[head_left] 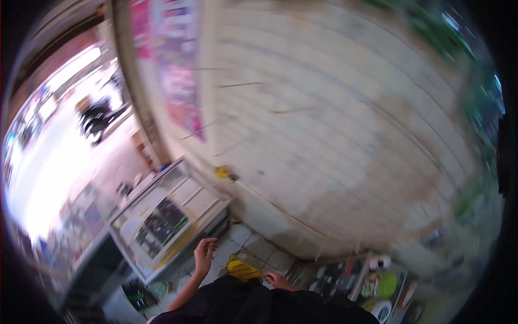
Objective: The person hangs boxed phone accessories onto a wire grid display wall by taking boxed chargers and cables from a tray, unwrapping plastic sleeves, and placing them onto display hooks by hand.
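My left hand (204, 255) is raised in front of the glass display case (200, 202). Its fingers are loosely bent and apart, with nothing visible in them. Low in front of my body is my right hand (278, 280), partly blurred, so its grip is unclear. Beside it, between both hands, a yellow slatted object (243, 269), perhaps a stool, stands on the tiled floor (239, 235); my dark clothing hides its lower part.
A stained wall (324, 135) with thin rods rises ahead. At the left, an open doorway shows a parked motorbike (97, 117). Lower right, a low case (345, 275) holds items, including a green round object (387, 284). A bin (135, 297) sits lower left.
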Motion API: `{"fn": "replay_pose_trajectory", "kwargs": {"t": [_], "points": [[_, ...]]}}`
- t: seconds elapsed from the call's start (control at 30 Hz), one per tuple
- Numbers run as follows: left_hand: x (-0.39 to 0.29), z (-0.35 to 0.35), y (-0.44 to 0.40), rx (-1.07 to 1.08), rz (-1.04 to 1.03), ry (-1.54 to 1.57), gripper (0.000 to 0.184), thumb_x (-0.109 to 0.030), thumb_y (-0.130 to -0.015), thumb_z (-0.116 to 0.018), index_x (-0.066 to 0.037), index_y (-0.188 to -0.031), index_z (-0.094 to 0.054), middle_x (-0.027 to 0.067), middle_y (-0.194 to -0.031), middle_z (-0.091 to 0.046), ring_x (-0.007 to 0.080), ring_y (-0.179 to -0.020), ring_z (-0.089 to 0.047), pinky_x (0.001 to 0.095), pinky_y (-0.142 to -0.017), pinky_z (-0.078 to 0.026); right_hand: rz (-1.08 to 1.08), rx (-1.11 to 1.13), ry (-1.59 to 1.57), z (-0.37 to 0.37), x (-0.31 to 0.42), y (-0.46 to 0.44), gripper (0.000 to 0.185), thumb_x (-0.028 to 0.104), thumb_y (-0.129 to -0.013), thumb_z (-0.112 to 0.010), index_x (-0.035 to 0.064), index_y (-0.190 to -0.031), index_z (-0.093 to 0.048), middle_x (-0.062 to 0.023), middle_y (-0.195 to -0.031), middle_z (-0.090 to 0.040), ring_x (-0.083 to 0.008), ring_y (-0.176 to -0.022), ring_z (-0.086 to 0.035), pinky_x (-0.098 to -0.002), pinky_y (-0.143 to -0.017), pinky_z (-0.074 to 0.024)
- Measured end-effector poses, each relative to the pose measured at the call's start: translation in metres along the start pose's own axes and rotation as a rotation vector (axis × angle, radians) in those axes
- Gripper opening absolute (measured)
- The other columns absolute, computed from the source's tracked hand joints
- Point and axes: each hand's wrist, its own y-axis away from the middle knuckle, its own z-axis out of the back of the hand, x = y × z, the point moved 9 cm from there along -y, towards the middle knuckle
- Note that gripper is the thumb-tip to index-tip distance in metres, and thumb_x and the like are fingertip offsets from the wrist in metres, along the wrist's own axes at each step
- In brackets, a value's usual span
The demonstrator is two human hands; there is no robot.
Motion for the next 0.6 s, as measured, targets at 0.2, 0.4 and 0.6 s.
{"fn": "replay_pose_trajectory", "kwargs": {"t": [0.2, 0.4, 0.6], "points": [[0.157, 0.176, 0.173, -0.815, 0.488, -0.169, 0.016, -0.005, -0.086, -0.045, -0.004, -0.096, -0.057, 0.0072, -0.08, -0.06, 0.0142, -0.067, -0.056, 0.0278, -0.063, -0.045, -0.218, 0.428, 0.632, -0.014, -0.152, -0.034, 0.025, 0.017, -0.077, -0.055, 0.0062, -0.1, -0.058, -0.0182, -0.094, -0.059, -0.0341, -0.09, -0.056, -0.0433, -0.076, -0.0443], [0.183, 0.207, 0.253, -1.026, 0.626, -0.099, 0.019, -0.006, -0.086, -0.044, -0.003, -0.1, -0.057, 0.0073, -0.08, -0.059, 0.0137, -0.071, -0.056, 0.0252, -0.065, -0.046, 0.144, 0.437, 0.522, -0.046, 0.031, -0.13, 0.021, 0.013, -0.08, -0.053, 0.0025, -0.098, -0.056, -0.0175, -0.093, -0.059, -0.0333, -0.088, -0.057, -0.0384, -0.075, -0.0444], [0.15, 0.237, 0.209, -1.23, 0.411, 0.028, 0.018, -0.009, -0.088, -0.045, -0.003, -0.101, -0.057, 0.0052, -0.083, -0.057, 0.0106, -0.073, -0.055, 0.023, -0.065, -0.045, 0.547, 0.586, 0.32, -0.173, 0.245, -0.199, 0.014, 0.007, -0.084, -0.047, 0.0013, -0.093, -0.056, -0.0164, -0.089, -0.057, -0.0328, -0.08, -0.057, -0.0371, -0.071, -0.0447]]}}
